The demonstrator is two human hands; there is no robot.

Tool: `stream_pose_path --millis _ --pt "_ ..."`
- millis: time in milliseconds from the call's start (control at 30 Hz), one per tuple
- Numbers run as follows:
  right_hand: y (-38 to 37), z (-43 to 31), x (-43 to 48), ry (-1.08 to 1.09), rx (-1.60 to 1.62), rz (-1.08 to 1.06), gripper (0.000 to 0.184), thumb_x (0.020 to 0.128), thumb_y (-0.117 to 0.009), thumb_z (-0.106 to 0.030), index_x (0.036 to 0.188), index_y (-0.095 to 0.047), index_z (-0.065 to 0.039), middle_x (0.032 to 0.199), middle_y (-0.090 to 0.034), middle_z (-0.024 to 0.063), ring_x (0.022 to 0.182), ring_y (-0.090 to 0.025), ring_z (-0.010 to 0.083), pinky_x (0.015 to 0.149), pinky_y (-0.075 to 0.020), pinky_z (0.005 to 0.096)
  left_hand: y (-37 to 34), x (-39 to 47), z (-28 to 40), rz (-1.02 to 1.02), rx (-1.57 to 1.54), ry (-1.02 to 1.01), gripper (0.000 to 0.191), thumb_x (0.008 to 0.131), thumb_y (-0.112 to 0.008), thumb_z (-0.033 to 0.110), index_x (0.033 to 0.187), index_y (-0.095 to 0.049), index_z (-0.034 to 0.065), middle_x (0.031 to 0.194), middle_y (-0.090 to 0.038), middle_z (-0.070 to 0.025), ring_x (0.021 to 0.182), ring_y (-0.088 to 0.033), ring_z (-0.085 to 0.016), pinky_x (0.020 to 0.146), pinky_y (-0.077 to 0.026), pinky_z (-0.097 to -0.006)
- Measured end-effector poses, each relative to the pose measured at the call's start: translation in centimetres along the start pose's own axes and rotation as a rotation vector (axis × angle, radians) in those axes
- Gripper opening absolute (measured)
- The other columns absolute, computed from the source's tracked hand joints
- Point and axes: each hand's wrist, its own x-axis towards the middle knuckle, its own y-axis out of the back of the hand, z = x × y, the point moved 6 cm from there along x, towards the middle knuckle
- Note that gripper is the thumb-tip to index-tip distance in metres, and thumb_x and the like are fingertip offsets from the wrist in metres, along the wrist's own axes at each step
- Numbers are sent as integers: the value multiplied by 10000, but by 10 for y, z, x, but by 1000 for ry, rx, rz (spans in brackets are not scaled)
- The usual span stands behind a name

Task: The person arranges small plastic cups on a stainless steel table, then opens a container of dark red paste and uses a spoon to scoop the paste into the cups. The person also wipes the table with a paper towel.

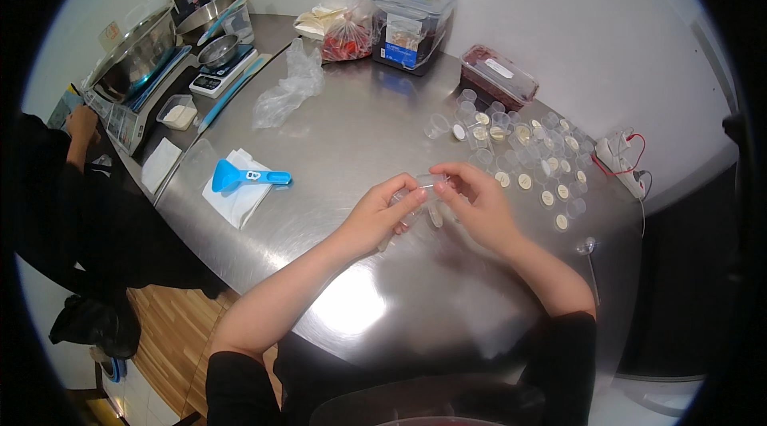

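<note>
Both of my hands are together over the steel table, in the middle of the view. My left hand (383, 204) grips small clear plastic ware, partly covered by its fingers. My right hand (476, 201) pinches the other end of a clear plastic cup (430, 180) with thumb and fingertips. Just below the fingers a pale round-labelled piece (435, 215) shows in part; whether it is held or lies on the table I cannot tell. Right of my right hand spread many small clear cups (527, 153) and lids with pale round labels (524, 181).
A blue scoop (251, 177) lies on white paper towels (239, 204) at left. Behind stand a dark-filled tub (413, 31), a frosty lidded container (497, 78) and a crumpled plastic bag (290, 87). At right are a power strip (620, 162) and a small spoon (592, 270). Another person's hand (82, 123) is far left.
</note>
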Motion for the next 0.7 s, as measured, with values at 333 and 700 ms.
stream_pose_path --millis 333,700 --pt "28 -27 -8 152 -298 328 295 861 -682 -128 1137 -664 -26 997 -650 136 786 -618 224 751 -499 324 31 -2 11 314 -164 -57 167 960 -642 272 923 -649 109 928 -634 17 741 -537 -50 629 -458 -217" --pt "4 -16 2 225 -342 -86 458 863 -701 -169 1291 -581 -58 1249 -581 172 1026 -607 289 879 -495 385 6 -2 4 110 -71 -40 180 980 -608 280 955 -637 104 904 -617 21 704 -525 -52 590 -438 -215"
